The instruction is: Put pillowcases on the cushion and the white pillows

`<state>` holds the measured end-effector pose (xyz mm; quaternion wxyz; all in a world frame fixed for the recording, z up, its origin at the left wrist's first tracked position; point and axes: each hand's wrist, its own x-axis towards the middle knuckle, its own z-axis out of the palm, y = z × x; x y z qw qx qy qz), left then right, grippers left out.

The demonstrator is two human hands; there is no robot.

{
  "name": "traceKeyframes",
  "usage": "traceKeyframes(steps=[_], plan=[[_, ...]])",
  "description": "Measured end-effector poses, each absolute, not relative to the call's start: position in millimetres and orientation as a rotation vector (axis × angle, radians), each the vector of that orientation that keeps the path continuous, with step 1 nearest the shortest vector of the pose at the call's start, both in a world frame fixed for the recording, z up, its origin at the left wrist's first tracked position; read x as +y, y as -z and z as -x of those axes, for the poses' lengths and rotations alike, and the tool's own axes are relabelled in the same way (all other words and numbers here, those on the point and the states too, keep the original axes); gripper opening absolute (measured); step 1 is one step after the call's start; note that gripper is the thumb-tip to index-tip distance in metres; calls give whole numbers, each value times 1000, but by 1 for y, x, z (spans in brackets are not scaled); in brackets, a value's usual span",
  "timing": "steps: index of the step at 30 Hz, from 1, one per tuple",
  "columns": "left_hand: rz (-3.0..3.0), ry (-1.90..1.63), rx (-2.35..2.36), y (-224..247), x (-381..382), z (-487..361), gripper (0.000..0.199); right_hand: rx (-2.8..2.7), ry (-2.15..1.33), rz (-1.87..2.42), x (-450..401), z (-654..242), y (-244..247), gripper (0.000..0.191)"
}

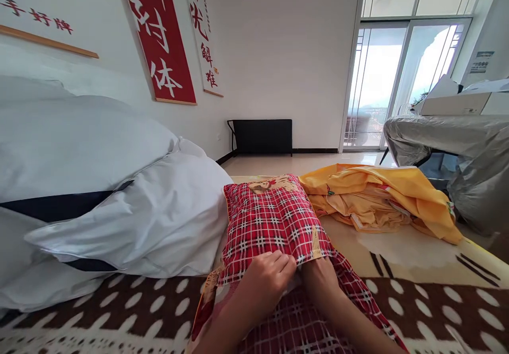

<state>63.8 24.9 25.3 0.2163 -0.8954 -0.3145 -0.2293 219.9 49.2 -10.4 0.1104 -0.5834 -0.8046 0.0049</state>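
Pillowcase (pixel 264 219) on blanket (pixel 159 311), center.
My L hand (pixel 274 272) is curled closed, pinching its open edge; R hand (pixel 320 274) is partly inside, fingers hidden, grip can't tell.

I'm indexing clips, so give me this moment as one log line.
left hand: pinching red plaid pillowcase edge | right hand: fingers hidden under that edge | nearby: white bedding, crumpled yellow cloth

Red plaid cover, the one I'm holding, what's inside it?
The right hand is tucked under the red plaid cover, its fingers hidden. The left hand grips the edge. Whatever lies deeper is covered by the fabric.
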Motion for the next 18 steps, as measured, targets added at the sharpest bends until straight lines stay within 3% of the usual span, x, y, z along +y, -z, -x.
traceKeyframes(steps=[5, 8, 14, 18], plan=[[2430, 506, -1095, -29, 34, -55, 22, -2237, 287, 1902, 23, -220, 9, 34], [2478, 442, -1198, -36, 36, -48, 24, -2264, 382, 1798, 3, -221, 13, 40], [2646, 558, -1406, -49, 34, -32, 36, -2875, 89, 825, -8, -205, 20, 18], [2636, 568, -1506, -57, 34, -21, 42, -2797, -134, 806, 1, -199, 13, 28]])
